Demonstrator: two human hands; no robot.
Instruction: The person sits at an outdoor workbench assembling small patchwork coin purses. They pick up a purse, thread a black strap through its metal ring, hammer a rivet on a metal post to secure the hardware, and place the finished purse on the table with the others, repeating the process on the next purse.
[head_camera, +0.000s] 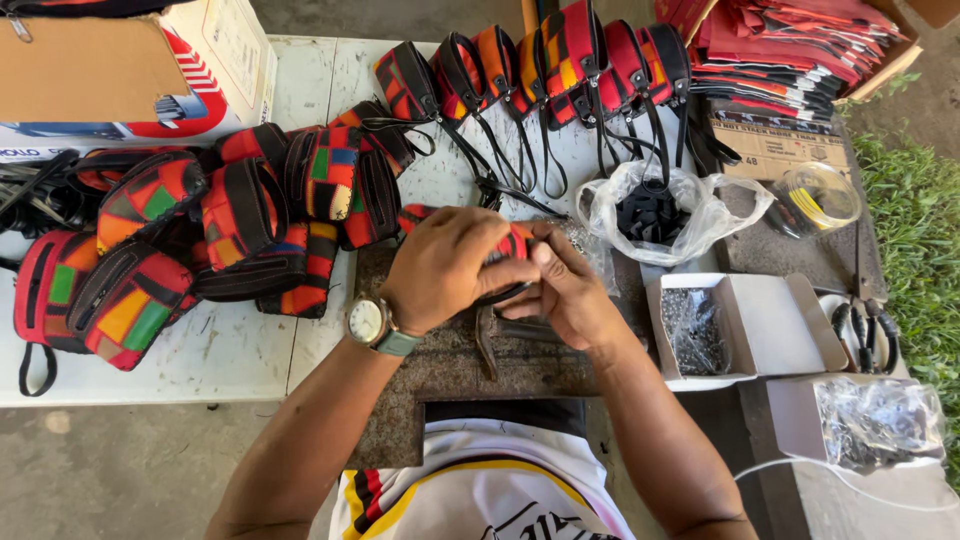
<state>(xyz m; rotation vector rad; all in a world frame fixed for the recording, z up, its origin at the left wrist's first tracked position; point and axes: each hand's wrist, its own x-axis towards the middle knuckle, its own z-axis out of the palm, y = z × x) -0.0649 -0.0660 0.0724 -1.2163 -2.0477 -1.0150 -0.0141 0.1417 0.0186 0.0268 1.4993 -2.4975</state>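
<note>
the left hand, a watch on its wrist, is curled over a red patchwork pouch and grips it from above. the right hand is closed on the same pouch from the right side, thumb pressed to its edge. the pouch is held just above a rusty metal plate at the table's near edge; a dark tool lies on the plate under the hands. a heap of finished pouches lies on the white table to the left, and a row of pouches stands behind. to the right are a clear bag of black parts, an open white box of small dark pieces, and scissors.
</note>
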